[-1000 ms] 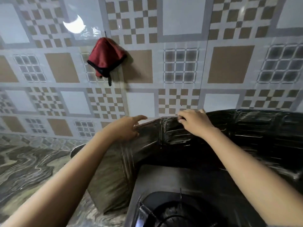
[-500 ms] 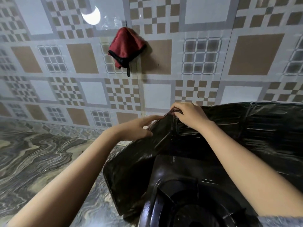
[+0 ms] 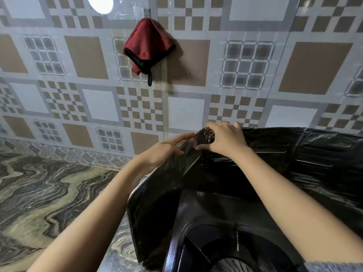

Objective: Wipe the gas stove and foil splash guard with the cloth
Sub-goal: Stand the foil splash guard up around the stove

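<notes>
Head: hands (image 3: pixel 161 152) (image 3: pixel 225 140) on foil guard (image 3: pixel 318 154) edge

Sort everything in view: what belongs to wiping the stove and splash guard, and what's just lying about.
For the job: foil splash guard, gripped at its top corner by the left hand and right hand; gas stove; red cloth, hanging up, in neither hand.
Just there: tiled wall; marbled countertop.

left hand (image 3: pixel 163 152) and right hand (image 3: pixel 225 140) gripping foil splash guard (image 3: pixel 157 203) corner, red cloth (image 3: pixel 149 44) hanging on wall (image 3: pixel 235 26)
</notes>
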`<act>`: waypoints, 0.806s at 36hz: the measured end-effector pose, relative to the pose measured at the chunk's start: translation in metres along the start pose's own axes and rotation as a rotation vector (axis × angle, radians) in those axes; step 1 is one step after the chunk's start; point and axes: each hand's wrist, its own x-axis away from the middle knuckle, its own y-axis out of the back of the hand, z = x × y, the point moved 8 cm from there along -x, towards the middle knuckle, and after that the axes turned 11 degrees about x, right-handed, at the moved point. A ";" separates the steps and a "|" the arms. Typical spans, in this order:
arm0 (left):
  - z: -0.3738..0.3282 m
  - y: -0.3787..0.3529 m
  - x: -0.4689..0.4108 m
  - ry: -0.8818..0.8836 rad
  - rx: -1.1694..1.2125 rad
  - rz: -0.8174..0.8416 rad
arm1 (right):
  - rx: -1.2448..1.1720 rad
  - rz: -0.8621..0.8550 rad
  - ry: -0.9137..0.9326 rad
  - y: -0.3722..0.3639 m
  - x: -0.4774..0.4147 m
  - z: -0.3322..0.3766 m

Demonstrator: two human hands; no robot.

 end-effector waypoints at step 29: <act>0.007 0.005 -0.033 -0.050 0.218 -0.241 | 0.037 -0.053 -0.193 -0.021 -0.012 -0.063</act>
